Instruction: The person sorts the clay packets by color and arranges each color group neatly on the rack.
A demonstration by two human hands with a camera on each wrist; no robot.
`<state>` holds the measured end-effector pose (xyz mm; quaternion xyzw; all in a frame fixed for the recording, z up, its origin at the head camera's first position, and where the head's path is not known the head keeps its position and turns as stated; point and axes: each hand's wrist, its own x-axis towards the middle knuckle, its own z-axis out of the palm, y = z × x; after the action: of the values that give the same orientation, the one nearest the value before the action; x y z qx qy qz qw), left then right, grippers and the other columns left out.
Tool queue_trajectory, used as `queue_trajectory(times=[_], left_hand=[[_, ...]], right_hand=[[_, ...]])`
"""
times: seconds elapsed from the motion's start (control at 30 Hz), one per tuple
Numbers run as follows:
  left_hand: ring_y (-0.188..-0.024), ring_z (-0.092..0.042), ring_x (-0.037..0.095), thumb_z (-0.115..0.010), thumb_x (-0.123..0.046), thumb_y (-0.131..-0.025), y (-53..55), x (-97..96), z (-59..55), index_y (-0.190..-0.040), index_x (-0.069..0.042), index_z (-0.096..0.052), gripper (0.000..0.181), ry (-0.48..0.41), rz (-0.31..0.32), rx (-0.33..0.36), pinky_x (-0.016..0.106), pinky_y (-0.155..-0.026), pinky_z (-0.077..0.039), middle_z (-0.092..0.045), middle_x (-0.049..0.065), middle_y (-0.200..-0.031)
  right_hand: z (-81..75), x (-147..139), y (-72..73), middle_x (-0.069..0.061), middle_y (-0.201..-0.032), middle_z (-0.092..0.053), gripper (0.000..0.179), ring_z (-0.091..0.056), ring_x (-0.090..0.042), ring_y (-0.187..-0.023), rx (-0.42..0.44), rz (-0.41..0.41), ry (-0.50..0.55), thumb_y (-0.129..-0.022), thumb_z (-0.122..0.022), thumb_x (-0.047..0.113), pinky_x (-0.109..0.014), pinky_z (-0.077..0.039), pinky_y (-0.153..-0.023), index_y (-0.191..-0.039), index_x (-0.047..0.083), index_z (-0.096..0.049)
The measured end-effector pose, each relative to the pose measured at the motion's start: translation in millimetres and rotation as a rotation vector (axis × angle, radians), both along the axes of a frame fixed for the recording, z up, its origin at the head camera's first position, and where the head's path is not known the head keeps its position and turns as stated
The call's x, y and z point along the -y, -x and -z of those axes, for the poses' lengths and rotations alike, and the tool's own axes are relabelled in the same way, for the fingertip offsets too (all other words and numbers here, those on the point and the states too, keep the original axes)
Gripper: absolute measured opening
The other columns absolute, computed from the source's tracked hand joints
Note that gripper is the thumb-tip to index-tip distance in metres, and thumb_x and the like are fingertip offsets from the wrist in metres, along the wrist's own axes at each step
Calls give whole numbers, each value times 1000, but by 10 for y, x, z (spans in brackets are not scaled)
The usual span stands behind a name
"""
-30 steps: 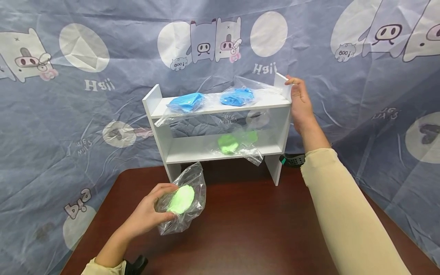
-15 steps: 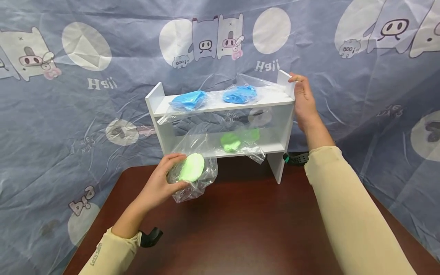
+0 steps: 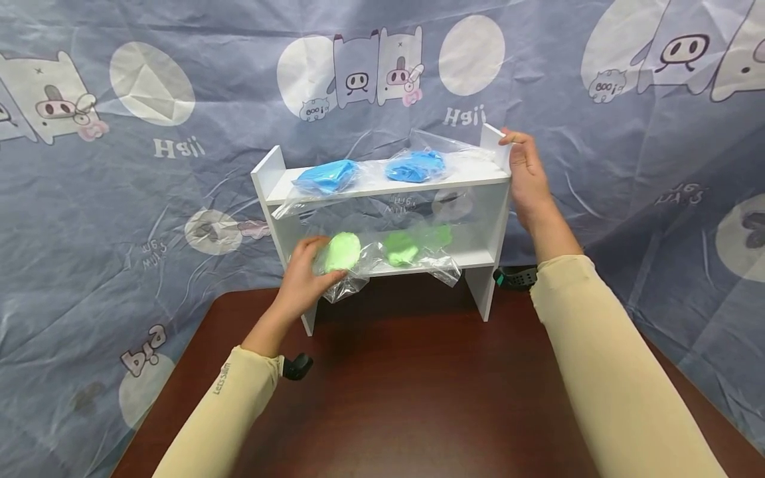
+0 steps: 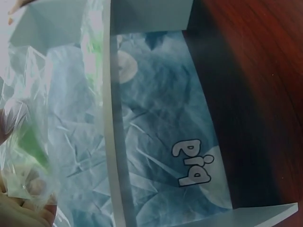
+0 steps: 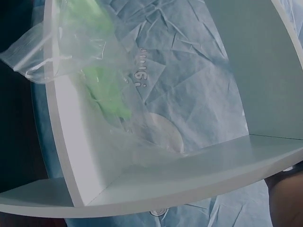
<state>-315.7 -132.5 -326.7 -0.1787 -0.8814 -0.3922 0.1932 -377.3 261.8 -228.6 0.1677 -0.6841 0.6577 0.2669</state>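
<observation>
My left hand (image 3: 303, 275) grips a clear plastic bag with a flat, round, light green lump (image 3: 343, 252) in it, thumb below and fingers above. It is at the front left of the lower board of a small white shelf (image 3: 502, 219). In the left wrist view the bagged green lump (image 4: 31, 146) shows beside that hand's fingers. My right hand (image 3: 526, 174) holds the shelf's right side panel near its top, fingers hooked over the edge. On the lower board, to the right of the held bag, lies another bag with green lumps (image 3: 400, 248).
Two bags with blue lumps, one left (image 3: 327, 175) and one right (image 3: 414, 166), lie on the top board. The shelf stands at the back of a dark red-brown table (image 3: 406, 398). A printed grey-blue cloth (image 3: 209, 133) hangs right behind it.
My left hand has carried the bagged light green lump up and away from me, from in front of the shelf to its lower board. My right hand has kept its grip on the side panel.
</observation>
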Motion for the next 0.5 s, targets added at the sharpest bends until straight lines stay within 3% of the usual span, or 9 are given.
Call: queue_trajectory(times=[0.2, 0.3, 0.5], left_hand=[[-137, -40, 40, -83, -20, -80, 250, -93, 35, -137, 5, -52, 69, -23, -59, -22, 53, -116, -33, -45, 23, -145], [-136, -38, 41, -82, -21, -80, 349, -121, 90, -137, 4, -51, 70, -36, -87, 5, 52, -115, -33, -44, 22, -144], [-135, -38, 45, -80, -30, -82, 480, -114, 252, -143, -1, -46, 75, 39, -161, 46, 57, -113, -34, -43, 22, -149]], right_hand=[[4, -3, 2, -4, -164, -28, 24, -25, -16, -149, -8, 1, -6, -102, -31, 40, -26, -20, -116, -108, 31, -52], [8, 9, -3, -5, -164, -28, 24, -24, -16, -149, -10, -3, -2, -102, -31, 40, -26, -19, -116, -108, 30, -52], [29, 27, 0, -4, -164, -27, 24, -24, -16, -149, -5, -5, -9, -102, -30, 41, -29, -19, -117, -109, 30, -51]])
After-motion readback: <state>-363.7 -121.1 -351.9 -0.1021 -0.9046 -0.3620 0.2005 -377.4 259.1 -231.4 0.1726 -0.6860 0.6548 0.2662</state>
